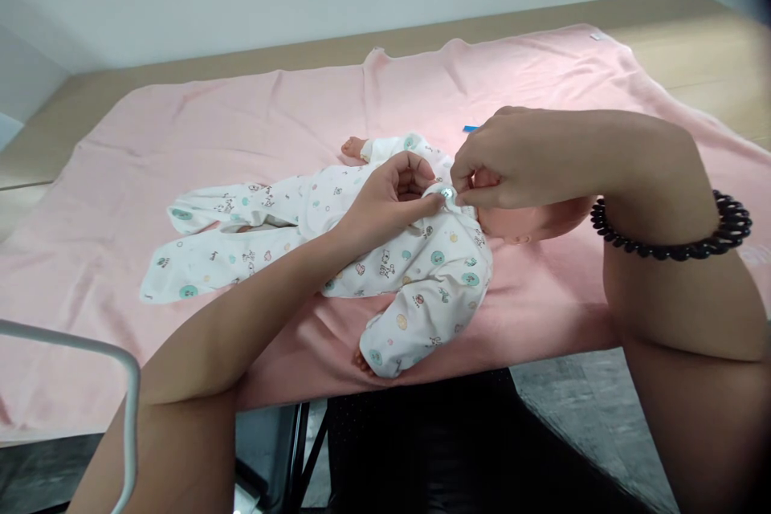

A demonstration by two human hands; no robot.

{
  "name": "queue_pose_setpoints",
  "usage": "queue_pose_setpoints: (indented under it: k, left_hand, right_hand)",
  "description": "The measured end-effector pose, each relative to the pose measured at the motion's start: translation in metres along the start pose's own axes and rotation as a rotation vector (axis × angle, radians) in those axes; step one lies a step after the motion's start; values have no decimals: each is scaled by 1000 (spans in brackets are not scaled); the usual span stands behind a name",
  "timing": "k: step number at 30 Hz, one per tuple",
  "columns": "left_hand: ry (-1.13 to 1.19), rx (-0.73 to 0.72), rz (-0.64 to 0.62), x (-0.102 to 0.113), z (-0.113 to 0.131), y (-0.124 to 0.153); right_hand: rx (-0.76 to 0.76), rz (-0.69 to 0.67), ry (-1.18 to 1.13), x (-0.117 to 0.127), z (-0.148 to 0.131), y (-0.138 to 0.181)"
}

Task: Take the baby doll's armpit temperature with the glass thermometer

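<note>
A baby doll (545, 221) lies on its back, its head to the right and partly hidden behind my right hand. It wears a white printed top (385, 265) and matching trousers (241, 257). My left hand (401, 193) pinches the front edge of the top near the neck, thumb and fingers closed on the cloth. Opposite it, my right hand (497, 161) is closed at the collar, fingertips on the cloth beside the left thumb. A small shiny fastener (446, 193) shows between the two hands. The doll's near arm is bent down toward the table's front edge.
A pink blanket (241, 128) covers most of the wooden table (656, 12), which stands against a pale wall. A small blue item (470, 128) lies beyond my right hand. At the lower left, a grey metal bar (129, 418) curves close to my left arm.
</note>
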State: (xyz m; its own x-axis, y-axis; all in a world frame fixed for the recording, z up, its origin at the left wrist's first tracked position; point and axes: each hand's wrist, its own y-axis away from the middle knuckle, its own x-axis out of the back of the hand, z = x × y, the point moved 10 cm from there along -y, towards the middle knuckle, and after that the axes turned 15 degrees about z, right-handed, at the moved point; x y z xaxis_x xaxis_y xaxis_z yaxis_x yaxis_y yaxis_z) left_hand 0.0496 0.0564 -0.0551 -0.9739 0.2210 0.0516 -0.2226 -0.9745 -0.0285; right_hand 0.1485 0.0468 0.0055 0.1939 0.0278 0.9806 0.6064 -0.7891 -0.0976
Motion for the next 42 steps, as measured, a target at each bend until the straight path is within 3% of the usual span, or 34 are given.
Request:
queue_pose_setpoints:
  k: [4, 8, 11, 14, 20, 25, 29, 34, 42]
  left_hand:
    - [-4, 3, -14, -2, 1, 1]
    - [-2, 31, -81, 0, 8, 2]
    - [-150, 8, -191, 3, 18, 7]
    - [-411, -100, -252, 11, 31, 16]
    - [-738, -332, -216, 21, 54, 29]
    - [-737, -367, -237, 24, 54, 26]
    - [-670, -278, -267, 25, 47, 22]
    - [-526, -181, -211, 33, 45, 16]
    - [-792, -379, -479, 14, 45, 25]
  right_hand:
    - [126, 109, 11, 15, -16, -4]
    - [103, 75, -24, 10, -21, -2]
    - [49, 47, -28, 5, -17, 3]
    - [55, 29, -19, 1, -13, 8]
    - [192, -43, 1, -11, -25, 6]
    - [226, 20, -29, -8, -44, -3]
    - [173, 4, -8, -15, -49, -9]
    - [95, -19, 28, -19, -50, -12]
    - [187, 5, 68, -19, -60, -11]
